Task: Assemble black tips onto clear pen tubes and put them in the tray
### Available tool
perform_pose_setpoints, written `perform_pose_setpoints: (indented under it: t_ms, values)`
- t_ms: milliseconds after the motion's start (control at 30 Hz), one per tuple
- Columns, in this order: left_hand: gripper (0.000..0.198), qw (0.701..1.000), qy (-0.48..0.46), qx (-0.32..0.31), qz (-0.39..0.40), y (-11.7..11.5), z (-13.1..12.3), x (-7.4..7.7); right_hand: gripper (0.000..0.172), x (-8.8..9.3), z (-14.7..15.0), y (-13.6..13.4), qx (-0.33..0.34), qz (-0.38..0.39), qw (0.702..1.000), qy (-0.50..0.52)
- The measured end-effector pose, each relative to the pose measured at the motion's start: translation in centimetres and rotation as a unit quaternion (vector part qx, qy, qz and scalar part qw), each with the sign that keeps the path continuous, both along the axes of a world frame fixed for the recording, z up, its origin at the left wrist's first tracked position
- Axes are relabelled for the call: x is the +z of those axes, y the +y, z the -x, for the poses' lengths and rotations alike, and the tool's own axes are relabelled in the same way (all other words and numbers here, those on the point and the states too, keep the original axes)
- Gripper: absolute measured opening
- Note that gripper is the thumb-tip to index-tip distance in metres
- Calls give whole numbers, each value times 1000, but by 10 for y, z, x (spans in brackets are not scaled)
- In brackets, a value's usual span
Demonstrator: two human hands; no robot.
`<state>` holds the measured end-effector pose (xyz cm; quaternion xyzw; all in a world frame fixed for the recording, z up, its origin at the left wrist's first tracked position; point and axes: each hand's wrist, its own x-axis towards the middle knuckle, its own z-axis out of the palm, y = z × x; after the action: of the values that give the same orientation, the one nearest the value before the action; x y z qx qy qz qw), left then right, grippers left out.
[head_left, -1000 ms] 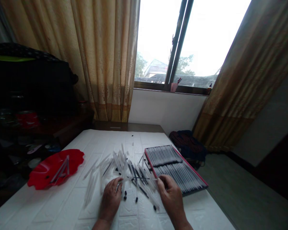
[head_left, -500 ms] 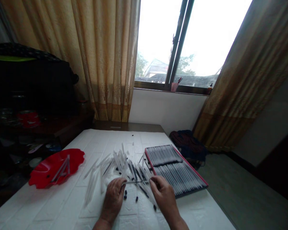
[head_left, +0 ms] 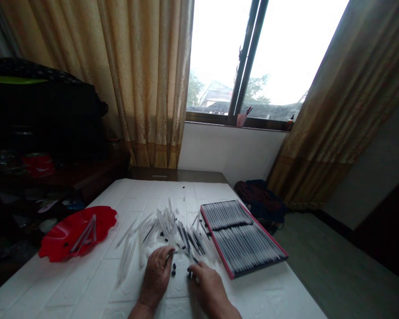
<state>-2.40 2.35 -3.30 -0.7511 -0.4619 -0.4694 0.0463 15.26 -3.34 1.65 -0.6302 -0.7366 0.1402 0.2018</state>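
My left hand [head_left: 157, 268] is closed in a pinch on a slim pen-like tube [head_left: 179, 251], which points right across the table. My right hand [head_left: 208, 281] is lowered to the tabletop, its fingertips closed around a small black cap [head_left: 189, 274]; part of the cap is hidden by the fingers. Two more black caps [head_left: 174, 270] lie between the hands. Just beyond them spreads a loose pile of clear plastic tubes [head_left: 166, 223] and dark thin rods [head_left: 193, 241]. Right of the pile, a red-edged tray [head_left: 216, 241] holds two rows of assembled pens [head_left: 249, 243].
A red wavy-rimmed plate [head_left: 103, 215] with a few clear tubes stands at the left of the white table [head_left: 86, 283]. Behind are a window, curtains [head_left: 149, 88] and a dark cabinet [head_left: 99, 173]. Dark cloth [head_left: 261, 199] lies beyond the table's right edge.
My right hand has let go of the tube's right end and moved left and down to the black cap. My left hand has stayed nearly still, keeping the tube.
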Motion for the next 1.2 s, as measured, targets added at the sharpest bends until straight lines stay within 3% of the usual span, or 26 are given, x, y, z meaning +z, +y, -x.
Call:
perform_pose_setpoints:
  t_ms: [133, 200, 267, 333, 400, 500, 667, 967, 1133, 1200]
  values:
    - [26, 1000, 2, -1, -15, 0, 0, 1, 23, -5, 5, 0, -23, -9, 999, -29]
    - [26, 1000, 4, -3, -21, 0, -1, 2, 20, -8, 4, 3, -30, -24, 999, 37]
    - [25, 1000, 5, -7, -22, -1, -1, 3, 17, -12, 2, 6, -38, -22, 985, 170]
    - [24, 1000, 7, -17, -23, -2, -2, 5, 16, -16, -1, 10, -62, 25, 937, 343]
    - [22, 999, 13, -28, -22, -3, -3, 6, 22, -18, -3, 13, -97, 93, 858, 496]
    - [21, 999, 25, -36, -19, -4, -3, 7, 36, -17, -5, 15, -128, 145, 760, 620]
    - [20, 998, 34, -45, -19, -5, -3, 7, 40, -10, -5, 15, -132, 161, 695, 688]
    - [19, 998, 24, -52, -14, -6, -4, 10, 30, -13, -3, 12, -151, 158, 677, 703]
    - [19, 998, 24, -54, -9, -6, -4, 10, 43, -9, -6, 12, -129, 154, 717, 668]
    - [19, 998, 25, -54, -7, -6, -4, 9, 41, -10, -7, 13, -129, 146, 731, 654]
